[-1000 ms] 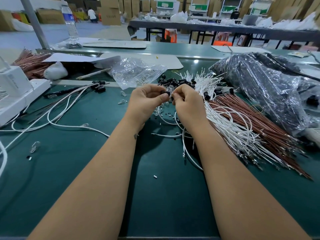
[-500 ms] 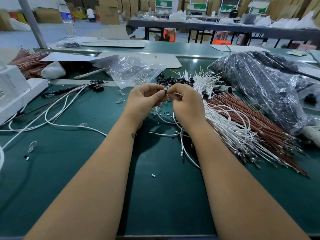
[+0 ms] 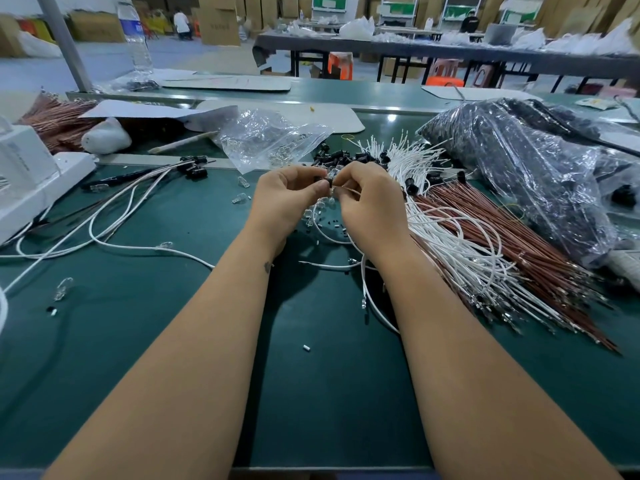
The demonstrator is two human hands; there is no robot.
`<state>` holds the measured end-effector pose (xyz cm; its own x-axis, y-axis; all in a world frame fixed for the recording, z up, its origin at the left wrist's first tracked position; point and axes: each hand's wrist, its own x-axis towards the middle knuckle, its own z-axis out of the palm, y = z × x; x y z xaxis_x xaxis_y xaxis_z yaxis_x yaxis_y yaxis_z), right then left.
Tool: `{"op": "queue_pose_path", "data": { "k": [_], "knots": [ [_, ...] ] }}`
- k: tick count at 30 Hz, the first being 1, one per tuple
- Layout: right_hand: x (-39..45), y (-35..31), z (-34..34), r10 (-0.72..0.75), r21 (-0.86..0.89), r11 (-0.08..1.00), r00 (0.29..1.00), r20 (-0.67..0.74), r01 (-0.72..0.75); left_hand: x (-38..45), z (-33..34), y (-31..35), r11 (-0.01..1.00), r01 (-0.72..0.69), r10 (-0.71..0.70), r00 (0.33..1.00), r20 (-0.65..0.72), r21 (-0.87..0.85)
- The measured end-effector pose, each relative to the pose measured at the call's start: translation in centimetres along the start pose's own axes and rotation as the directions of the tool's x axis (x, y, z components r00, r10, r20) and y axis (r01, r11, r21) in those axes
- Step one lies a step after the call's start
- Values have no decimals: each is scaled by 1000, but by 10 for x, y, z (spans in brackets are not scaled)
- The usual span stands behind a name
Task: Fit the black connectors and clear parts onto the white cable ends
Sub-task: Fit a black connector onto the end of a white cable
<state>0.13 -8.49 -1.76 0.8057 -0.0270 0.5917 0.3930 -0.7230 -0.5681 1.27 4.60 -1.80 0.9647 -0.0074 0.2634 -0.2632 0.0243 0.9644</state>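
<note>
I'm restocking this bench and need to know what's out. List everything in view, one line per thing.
White cables: many, white, fanned right of the hands.
Brown wires: many, reddish brown, beside the white cables; a second bundle far left.
Black connectors: a small pile, black, just beyond the hands.
Clear bag of clear parts: one, transparent, behind the left hand.
Large plastic bag: one, clear over dark contents, far right.
Finished cables: several, white with black ends, left.
White device: one, left edge.
Water bottle: one, clear, back left.
Table: green.
Left hand: pinches a black connector.
Right hand: pinches a white cable end.
</note>
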Motion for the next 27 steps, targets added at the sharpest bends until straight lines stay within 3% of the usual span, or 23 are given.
{"op": "queue_pose_path", "data": {
  "k": [14,19,27],
  "knots": [
    [1,-2,-3,145,146,978,989,22,-147,-2,2,2,997,66,-67,998,-17,-42],
    [2,1,-2,172,202,964,985,25,-173,-3,1,4,999,53,-53,997,51,-5],
    [1,2,1,164,167,972,986,21,-165,-4,3,1,999,42,-43,998,36,26]
  ]
}}
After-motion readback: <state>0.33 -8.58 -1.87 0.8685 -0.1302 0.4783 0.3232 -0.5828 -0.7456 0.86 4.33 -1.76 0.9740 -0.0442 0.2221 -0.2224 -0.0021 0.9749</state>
